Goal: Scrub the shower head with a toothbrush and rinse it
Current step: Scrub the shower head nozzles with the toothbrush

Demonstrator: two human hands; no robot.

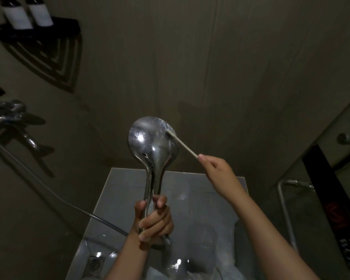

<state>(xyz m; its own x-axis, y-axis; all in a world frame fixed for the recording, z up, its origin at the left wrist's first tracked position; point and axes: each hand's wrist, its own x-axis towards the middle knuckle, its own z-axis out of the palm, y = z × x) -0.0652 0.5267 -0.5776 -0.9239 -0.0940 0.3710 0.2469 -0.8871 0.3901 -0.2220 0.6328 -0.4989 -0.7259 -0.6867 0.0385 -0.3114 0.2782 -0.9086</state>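
So your left hand (155, 221) is wrapped tight round the handle of the shiny chrome round shower head (153, 138), holding it upright out in front of you. Your right hand (218, 170), off to the right of the shower head, pinches the tail end of the thin white toothbrush (183, 145) in its fingertips, brush end touching the head's upper right edge. A grey metal hose (49, 190) runs from the bottom of the shower head up and left toward the chrome wall tap (8, 116), and a square metal floor drain (94, 262) sits below it to the left.
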